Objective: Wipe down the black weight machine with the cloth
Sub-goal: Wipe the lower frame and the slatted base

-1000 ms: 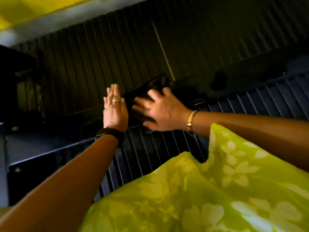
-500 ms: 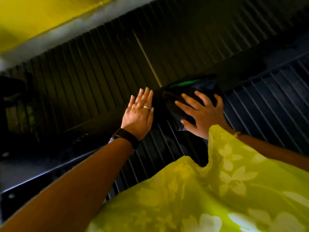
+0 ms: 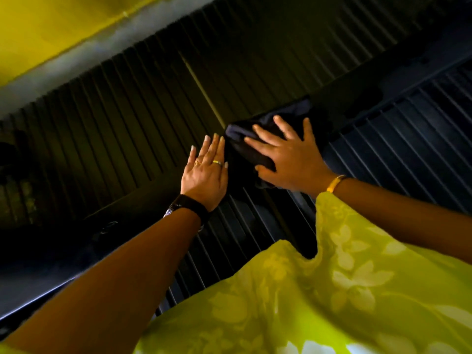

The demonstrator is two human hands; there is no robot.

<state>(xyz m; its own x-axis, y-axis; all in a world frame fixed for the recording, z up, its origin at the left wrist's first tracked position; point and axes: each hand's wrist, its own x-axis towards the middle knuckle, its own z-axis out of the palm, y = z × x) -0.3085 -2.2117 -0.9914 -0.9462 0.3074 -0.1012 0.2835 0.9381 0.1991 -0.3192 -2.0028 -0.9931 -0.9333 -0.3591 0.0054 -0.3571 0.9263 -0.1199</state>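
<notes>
Ribbed weight machine (image 3: 408, 139) lies open right of cloth (image 3: 241, 150); left hand (image 3: 204, 172) blocks leftward.

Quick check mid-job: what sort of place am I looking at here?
Probably a gym or workout room, though little of it shows. The ribbed black machine fills most of the view, the right hand presses a dark cloth flat on it, and a yellow wall runs behind.

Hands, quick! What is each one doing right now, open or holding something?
Left hand: open, fingers straight, flat on the black weight machine beside the cloth.
Right hand: open, fingers spread, pressing the cloth onto the machine.
</notes>
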